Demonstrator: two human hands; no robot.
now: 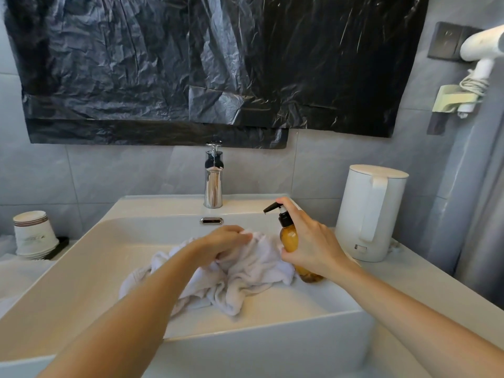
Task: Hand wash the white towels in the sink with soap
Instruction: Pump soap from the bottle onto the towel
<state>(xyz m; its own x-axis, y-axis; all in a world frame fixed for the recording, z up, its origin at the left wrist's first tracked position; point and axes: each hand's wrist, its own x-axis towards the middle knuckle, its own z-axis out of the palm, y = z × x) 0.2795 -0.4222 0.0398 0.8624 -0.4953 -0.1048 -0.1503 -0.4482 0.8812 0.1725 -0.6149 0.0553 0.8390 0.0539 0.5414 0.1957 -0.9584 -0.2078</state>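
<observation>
A crumpled white towel [245, 274] lies in the white sink [81, 268], toward its right side. My left hand [221, 245] grips a raised fold of the towel at its far edge. My right hand [311, 241] holds an amber soap bottle [289, 237] with a black pump, upright just right of the towel. The forefinger rests on top of the pump head, whose nozzle points left toward the towel. The bottle's base is partly hidden by my wrist.
A chrome tap [213, 178] stands behind the basin, with an overflow slot [211, 221] below it. A white kettle [372, 211] sits on the counter at right. Stacked paper cups [32, 233] stand at left. Black plastic sheeting [204, 64] covers the wall; a hair dryer [482, 55] hangs far right.
</observation>
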